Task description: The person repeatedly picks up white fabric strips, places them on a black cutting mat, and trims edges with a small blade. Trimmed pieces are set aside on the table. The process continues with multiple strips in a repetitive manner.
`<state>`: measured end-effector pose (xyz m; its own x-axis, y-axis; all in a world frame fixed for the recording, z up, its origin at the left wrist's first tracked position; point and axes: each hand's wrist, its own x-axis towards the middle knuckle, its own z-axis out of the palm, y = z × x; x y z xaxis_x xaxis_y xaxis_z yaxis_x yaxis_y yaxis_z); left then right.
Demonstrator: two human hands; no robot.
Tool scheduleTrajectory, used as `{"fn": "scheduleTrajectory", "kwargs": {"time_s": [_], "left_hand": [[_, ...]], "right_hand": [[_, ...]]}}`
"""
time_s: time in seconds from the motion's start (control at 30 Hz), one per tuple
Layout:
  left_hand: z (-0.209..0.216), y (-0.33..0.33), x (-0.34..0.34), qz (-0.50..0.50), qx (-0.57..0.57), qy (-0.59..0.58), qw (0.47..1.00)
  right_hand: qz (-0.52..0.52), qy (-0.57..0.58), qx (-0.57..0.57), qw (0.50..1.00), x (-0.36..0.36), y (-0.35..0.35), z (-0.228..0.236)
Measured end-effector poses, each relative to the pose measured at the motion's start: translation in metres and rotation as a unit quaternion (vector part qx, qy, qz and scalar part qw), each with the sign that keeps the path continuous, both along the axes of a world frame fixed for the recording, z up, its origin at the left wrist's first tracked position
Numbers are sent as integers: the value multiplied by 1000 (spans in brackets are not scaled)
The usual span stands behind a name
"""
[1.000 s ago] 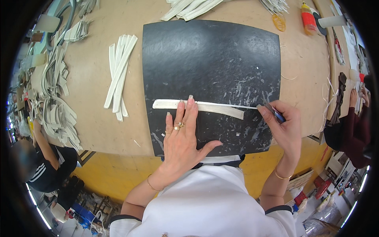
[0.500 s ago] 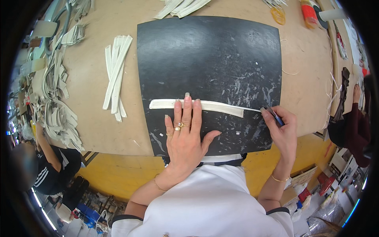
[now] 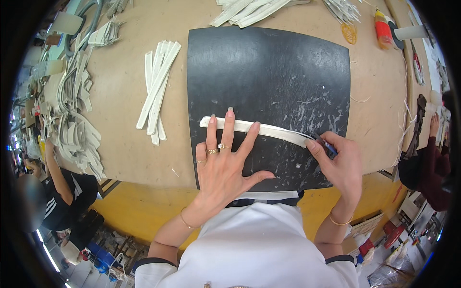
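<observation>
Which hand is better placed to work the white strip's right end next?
Probably the right hand: it's there, holding a blue-handled tool, while the left hand lies across the white strip farther left.

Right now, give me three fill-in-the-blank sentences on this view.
1. The left hand lies across the long, narrow, off-white strip, nearer its ____ end; the right hand holds the slim blue-handled tool.
2. The flat black mat lies to the ____ of the crossed off-white strips.
3. The wearer's dark-trimmed shirt is mostly ____.
Missing words: left; right; white.
</observation>
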<state>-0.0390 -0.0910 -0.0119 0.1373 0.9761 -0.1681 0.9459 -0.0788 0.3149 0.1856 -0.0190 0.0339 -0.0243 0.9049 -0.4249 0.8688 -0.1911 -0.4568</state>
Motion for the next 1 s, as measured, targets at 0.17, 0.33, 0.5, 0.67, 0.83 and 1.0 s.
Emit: {"fn": "scheduleTrajectory", "kwargs": {"time_s": [0.17,0.33,0.5,0.67,0.83,1.0], "left_hand": [[-1,-6,-1,-9,-9,2,1000],[-12,-11,4,-14,4,-57,998],[-20,-7,8,-39,-1,-121,992],[-23,-6,10,-33,12,-115,993],[-19,-6,12,-27,2,-97,995],[-16,-4,15,-25,3,-83,996]], "right_hand": [[23,30,-11,999,-9,4,3],[63,64,-33,995,-24,14,-4],[90,71,-6,993,-43,25,-13],[136,135,47,980,-57,27,-21],[125,119,24,985,-44,32,-17],[91,50,-14,994,-31,26,-16]]}}
